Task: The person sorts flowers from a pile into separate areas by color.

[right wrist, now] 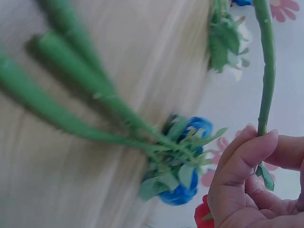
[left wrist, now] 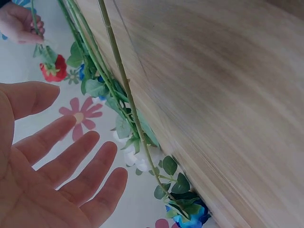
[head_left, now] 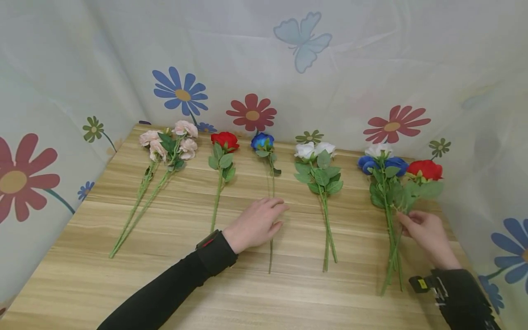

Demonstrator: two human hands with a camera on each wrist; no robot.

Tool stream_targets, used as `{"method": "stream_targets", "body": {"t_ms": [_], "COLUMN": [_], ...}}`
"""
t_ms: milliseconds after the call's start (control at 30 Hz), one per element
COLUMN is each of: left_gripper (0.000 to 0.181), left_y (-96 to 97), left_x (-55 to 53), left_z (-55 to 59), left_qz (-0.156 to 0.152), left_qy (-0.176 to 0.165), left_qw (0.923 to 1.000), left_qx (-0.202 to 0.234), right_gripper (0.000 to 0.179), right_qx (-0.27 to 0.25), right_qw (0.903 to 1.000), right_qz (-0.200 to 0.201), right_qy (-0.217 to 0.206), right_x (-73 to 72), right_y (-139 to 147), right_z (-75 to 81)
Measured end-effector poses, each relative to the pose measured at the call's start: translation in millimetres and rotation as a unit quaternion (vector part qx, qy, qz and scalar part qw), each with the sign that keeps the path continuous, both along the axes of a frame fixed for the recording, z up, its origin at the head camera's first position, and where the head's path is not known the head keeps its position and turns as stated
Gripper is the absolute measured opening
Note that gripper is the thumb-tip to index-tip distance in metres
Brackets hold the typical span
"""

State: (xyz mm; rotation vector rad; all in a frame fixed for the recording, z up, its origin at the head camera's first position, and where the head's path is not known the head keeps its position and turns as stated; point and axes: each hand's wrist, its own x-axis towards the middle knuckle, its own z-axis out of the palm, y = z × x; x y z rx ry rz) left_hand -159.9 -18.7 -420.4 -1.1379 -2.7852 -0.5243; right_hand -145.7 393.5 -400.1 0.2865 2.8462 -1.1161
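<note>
My right hand (head_left: 429,236) pinches the stem (right wrist: 268,71) of a red rose (head_left: 426,170) between thumb and fingers at the right of the table. Beside and partly under that stem lie two blue roses (head_left: 397,166) and a white rose (head_left: 378,150), their stems bunched together. The red bloom hangs below the fingers in the right wrist view. My left hand (head_left: 257,224) hovers over the stem of a single blue rose (head_left: 262,141) near the middle, fingers spread and holding nothing. In the left wrist view its palm (left wrist: 28,190) shows bare.
On the wooden table (head_left: 165,284), pale pink flowers (head_left: 187,149) lie at far left, with another red rose (head_left: 225,141) next to them. White roses (head_left: 305,151) lie between my hands. A printed curtain (head_left: 231,41) borders the back and sides.
</note>
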Motion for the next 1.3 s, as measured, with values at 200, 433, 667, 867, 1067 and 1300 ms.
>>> {"method": "stream_targets", "body": {"t_ms": [200,433,667,867,1067,1300], "left_gripper": [0.042,0.041,0.040,0.038,0.036,0.034], "left_y": [-0.7,-0.2,1.5,2.6,4.0,6.7], "left_x": [1.2,2.0,1.0,-0.1,-1.3,-4.1], "left_z": [1.8,3.2,4.7,6.7,9.3,11.4], "left_qz": [0.001,-0.001,-0.008,-0.010,-0.012,-0.014], "left_qy": [-0.005,-0.038,-0.074,-0.117,-0.166,-0.230], "left_qw": [1.0000,0.9985,0.9945,0.9882,0.9747,0.9530], "left_qx": [0.008,0.041,0.073,0.099,0.149,0.197], "right_gripper": [0.051,0.045,0.041,0.043,0.042,0.041], "right_qx": [0.000,-0.052,-0.089,-0.153,-0.205,-0.238], "right_qw": [0.9995,0.9949,0.9880,0.9790,0.9681,0.9583], "right_qz": [0.008,0.025,0.044,0.064,0.089,0.119], "right_qy": [0.031,0.083,0.117,0.118,0.113,0.105], "right_x": [1.8,5.1,3.4,-2.2,-6.9,-11.7], "right_y": [-16.4,-44.3,-71.2,-86.7,-103.2,-119.5], "right_z": [13.8,27.1,32.0,31.7,31.7,28.9]}}
